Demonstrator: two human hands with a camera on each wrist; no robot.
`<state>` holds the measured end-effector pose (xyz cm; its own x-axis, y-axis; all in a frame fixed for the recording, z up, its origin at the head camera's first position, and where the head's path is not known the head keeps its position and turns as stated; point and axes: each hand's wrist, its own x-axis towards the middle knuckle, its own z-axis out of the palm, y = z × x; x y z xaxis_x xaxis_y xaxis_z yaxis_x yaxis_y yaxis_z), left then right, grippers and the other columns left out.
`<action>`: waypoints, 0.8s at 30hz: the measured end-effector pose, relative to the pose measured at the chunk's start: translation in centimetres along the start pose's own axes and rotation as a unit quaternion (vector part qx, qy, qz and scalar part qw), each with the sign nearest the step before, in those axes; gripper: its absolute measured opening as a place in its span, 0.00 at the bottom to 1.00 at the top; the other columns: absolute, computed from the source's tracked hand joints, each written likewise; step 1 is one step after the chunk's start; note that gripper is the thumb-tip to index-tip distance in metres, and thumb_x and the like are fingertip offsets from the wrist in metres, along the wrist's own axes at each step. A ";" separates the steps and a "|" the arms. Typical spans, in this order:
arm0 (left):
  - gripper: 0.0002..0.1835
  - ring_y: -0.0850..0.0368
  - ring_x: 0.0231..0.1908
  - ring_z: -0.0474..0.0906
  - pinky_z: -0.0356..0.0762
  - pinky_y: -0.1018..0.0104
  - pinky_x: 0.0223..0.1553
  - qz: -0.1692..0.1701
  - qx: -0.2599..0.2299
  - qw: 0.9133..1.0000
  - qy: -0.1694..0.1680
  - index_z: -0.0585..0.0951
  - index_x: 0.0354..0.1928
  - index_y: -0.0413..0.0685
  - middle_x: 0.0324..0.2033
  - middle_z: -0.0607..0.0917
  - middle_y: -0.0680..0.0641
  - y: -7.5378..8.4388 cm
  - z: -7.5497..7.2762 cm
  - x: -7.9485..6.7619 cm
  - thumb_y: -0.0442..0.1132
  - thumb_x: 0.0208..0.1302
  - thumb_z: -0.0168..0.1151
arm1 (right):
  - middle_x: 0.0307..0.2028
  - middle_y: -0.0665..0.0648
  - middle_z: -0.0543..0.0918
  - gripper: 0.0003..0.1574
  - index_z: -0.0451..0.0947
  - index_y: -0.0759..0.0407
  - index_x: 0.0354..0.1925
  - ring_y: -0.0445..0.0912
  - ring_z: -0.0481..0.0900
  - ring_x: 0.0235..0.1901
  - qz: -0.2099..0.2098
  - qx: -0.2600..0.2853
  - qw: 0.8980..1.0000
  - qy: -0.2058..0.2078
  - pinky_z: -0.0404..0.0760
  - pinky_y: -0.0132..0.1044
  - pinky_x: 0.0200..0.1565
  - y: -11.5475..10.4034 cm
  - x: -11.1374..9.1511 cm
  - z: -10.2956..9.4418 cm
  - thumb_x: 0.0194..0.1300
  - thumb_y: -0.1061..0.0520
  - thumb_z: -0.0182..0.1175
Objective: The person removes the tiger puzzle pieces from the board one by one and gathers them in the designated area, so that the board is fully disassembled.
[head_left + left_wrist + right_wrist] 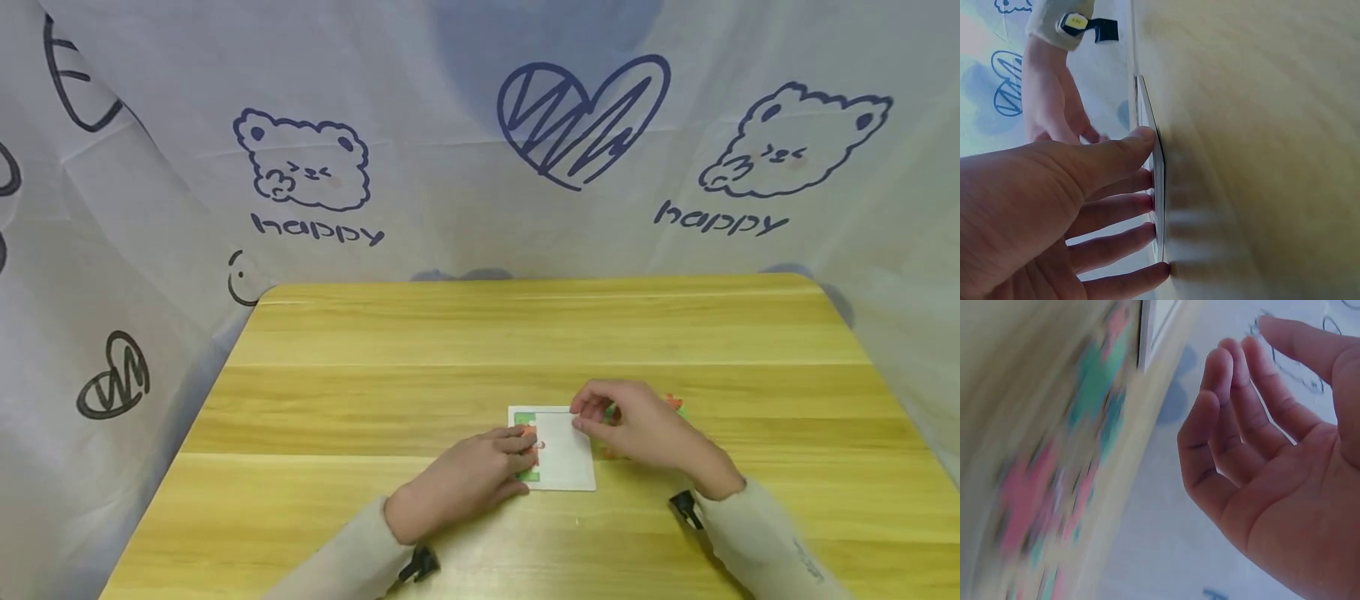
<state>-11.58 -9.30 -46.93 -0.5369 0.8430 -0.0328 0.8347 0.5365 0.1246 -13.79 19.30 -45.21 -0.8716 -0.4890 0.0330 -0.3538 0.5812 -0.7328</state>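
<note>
A thin white puzzle board (566,458) lies on the table, with green and red jigsaw pieces (527,418) set along its left side. My left hand (472,471) rests its fingertips on those pieces; in the left wrist view the thumb (1141,136) touches the board's near edge and the fingers are spread. Over the board's upper right corner hovers my right hand (637,425). The right wrist view shows its fingers (1200,425) loosely bent, the thumb apart, and nothing between them. Loose jigsaw pieces (1025,500), pink and green, lie under and beside it, partly hidden in the head view.
The wooden table (360,333) stretches around the board, its far edge against a white curtain (435,192) with blue drawings. A black clip-like device (420,565) sits at the left wrist, and another black device (686,508) at the right.
</note>
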 end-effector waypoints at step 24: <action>0.22 0.55 0.63 0.85 0.80 0.63 0.67 0.028 0.040 0.998 0.039 0.89 0.63 0.48 0.66 0.88 0.50 -0.4 0.6 0.1 0.52 0.76 0.69 | 0.34 0.46 0.85 0.05 0.89 0.54 0.42 0.38 0.78 0.35 0.045 -0.117 0.992 -0.014 0.79 0.34 0.40 -1.6 5.0 5.0 0.69 0.59 0.75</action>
<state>-11.93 -9.37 -47.54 -0.4945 0.8677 0.0500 0.8691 0.4927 0.0441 -15.89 12.66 -47.24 -0.8948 -0.4440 -0.0465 -0.3470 0.7573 -0.5533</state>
